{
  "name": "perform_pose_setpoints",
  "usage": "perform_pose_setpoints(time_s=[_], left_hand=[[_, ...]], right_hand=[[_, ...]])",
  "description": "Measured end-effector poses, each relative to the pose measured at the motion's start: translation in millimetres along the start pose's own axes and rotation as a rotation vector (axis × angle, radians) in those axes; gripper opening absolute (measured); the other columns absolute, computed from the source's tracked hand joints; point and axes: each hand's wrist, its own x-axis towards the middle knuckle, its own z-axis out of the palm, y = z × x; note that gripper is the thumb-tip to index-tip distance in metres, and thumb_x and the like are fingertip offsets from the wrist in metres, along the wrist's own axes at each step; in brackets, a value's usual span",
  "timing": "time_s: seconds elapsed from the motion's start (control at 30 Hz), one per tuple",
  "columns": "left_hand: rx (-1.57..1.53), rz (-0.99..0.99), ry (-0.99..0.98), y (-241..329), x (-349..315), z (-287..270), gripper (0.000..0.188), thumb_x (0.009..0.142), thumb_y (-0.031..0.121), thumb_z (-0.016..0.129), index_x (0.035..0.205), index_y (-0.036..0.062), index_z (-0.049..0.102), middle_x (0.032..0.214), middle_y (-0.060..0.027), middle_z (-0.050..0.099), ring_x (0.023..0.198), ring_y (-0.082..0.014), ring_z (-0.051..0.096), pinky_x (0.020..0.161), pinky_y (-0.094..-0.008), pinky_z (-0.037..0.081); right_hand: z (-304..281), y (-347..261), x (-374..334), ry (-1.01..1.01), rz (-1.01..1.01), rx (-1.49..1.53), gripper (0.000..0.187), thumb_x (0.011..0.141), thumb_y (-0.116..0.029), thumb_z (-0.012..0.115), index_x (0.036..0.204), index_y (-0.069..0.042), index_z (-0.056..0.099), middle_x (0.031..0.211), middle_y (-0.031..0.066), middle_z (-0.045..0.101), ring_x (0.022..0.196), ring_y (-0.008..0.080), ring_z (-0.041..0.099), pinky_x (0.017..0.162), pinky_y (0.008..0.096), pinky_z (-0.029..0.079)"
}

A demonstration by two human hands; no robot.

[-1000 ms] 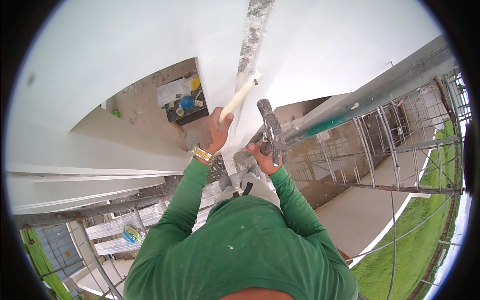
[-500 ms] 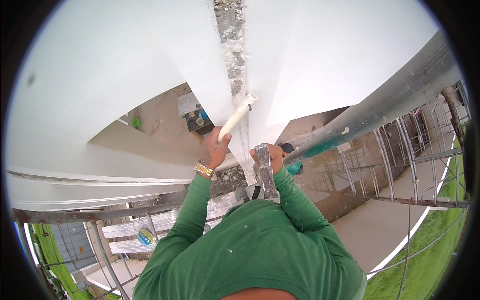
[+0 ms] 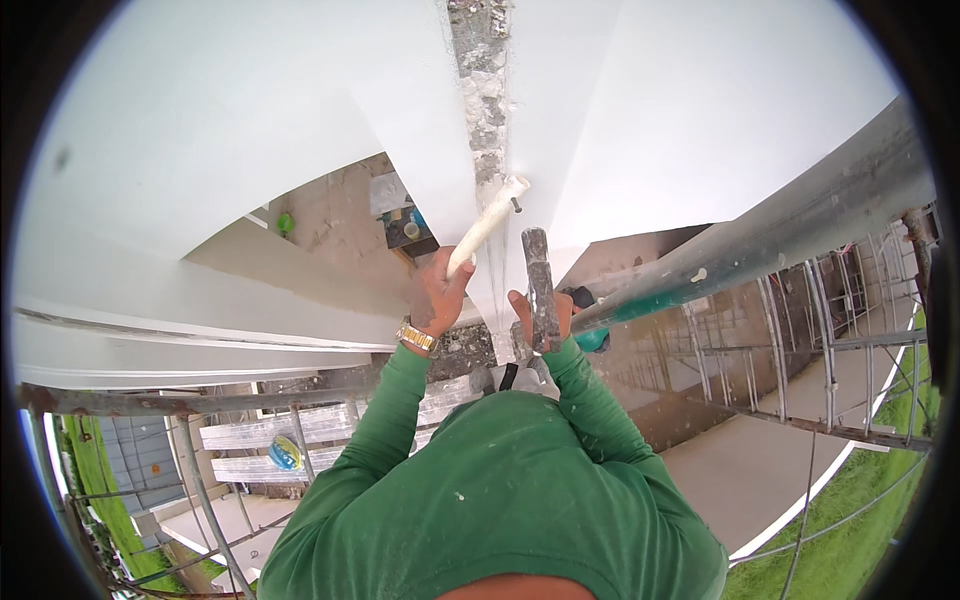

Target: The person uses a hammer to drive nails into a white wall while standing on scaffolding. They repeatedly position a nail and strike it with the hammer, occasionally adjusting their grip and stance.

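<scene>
My left hand [image 3: 440, 290], with a gold-coloured watch at the wrist, is wrapped round a cream tube-like rod [image 3: 485, 230]. The rod slants away from me to the right, and a dark nail-like pin [image 3: 516, 205] shows at its far end. That end lies over the rough grey strip [image 3: 487, 130] between the white wall surfaces; whether it touches is unclear. My right hand [image 3: 565, 312] is closed round a hammer [image 3: 541, 285] with a dusty grey head, raised close to the rod. Its handle is mostly hidden by the head and hand.
A thick grey pipe [image 3: 760, 245] slants along the right, with metal scaffolding [image 3: 775, 340] beyond it. A rusty scaffold bar [image 3: 200, 404] crosses at lower left above pale planks [image 3: 260, 434]. Far below, past the wall, a dark table [image 3: 412, 238] holds containers. A person in teal [image 3: 592, 341] is partly visible lower down.
The hammer head has swung forward, away from my body, and now points toward the wall. My left hand keeps its hold on the rod. The whole view has shifted slightly.
</scene>
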Motion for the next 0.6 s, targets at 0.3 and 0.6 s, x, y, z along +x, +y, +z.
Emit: perform_pose_setpoints(time_s=[0.3, 0.6], left_hand=[[0.010, 0.045, 0.018, -1.4, -6.6, 3.9, 0.047, 0.101, 0.050, 0.058, 0.115, 0.0055, 0.062, 0.079, -0.0164, 0.066, 0.070, -0.0326, 0.064, 0.064, -0.0441, 0.047], [0.003, 0.060, 0.029, -16.6, -2.1, 11.5, 0.044, 0.101, 0.049, 0.058, 0.113, 0.0067, 0.063, 0.077, -0.0146, 0.066, 0.068, -0.0311, 0.065, 0.062, -0.0429, 0.047]], right_hand=[[-6.5, -10.6, 7.7, 0.023, -0.126, 0.016, 0.036, 0.092, -0.020, 0.078, 0.070, -0.001, 0.057, 0.055, 0.0028, 0.053, 0.050, 0.0112, 0.048, 0.049, 0.0346, 0.039], [-12.0, -3.6, -2.9, -0.105, -0.060, 0.051, 0.032, 0.086, -0.013, 0.080, 0.064, -0.004, 0.057, 0.057, 0.0036, 0.055, 0.051, 0.0131, 0.049, 0.050, 0.0345, 0.038]])
